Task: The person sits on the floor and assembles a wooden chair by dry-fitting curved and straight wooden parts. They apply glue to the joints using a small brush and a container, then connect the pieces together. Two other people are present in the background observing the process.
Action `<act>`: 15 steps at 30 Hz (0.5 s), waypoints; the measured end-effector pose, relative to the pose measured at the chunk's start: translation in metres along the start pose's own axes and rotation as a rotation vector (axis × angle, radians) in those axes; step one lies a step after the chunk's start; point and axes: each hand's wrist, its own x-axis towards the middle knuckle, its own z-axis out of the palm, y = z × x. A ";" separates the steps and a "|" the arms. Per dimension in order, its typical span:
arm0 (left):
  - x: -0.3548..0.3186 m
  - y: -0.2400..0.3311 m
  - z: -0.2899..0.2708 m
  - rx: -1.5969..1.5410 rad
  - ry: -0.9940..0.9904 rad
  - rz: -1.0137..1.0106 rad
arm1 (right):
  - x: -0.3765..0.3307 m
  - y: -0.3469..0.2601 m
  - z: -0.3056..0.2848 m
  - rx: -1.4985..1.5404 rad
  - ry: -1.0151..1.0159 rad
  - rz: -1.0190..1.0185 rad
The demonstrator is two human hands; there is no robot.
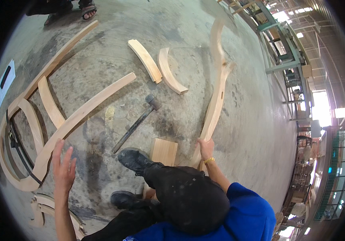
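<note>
My right hand (206,149) grips the lower part of a long, curved pale-wood rail (214,108), which stretches forward on my right; a slot shows in its side, and its far end is blurred. On the left, my left hand (64,166) has its fingers spread and holds nothing. Its fingertips are by the near rail of a curved wooden frame (88,105); whether they touch it I cannot tell. Two curved crosspieces join the frame's rails, and a black strap (19,150) runs across its rounded end. A mallet (151,101) with a dark head lies between my hands.
Two short curved wood pieces (145,60) lie ahead on the stained concrete floor. A wooden block (165,150) sits by my shoe (134,160). More curved pieces (46,205) are at lower left. Paper (4,86) with a dark object lies far left; another person's foot (88,10) is beyond.
</note>
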 end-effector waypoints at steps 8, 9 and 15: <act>0.010 -0.008 -0.001 -0.113 -0.086 -0.170 | 0.037 0.044 -0.031 -0.335 0.041 0.108; 0.014 -0.010 0.001 -0.138 -0.077 -0.172 | 0.055 0.035 -0.048 -0.553 0.025 0.010; 0.011 -0.017 -0.003 -0.150 -0.075 -0.275 | 0.117 -0.010 -0.045 -1.055 -0.175 0.106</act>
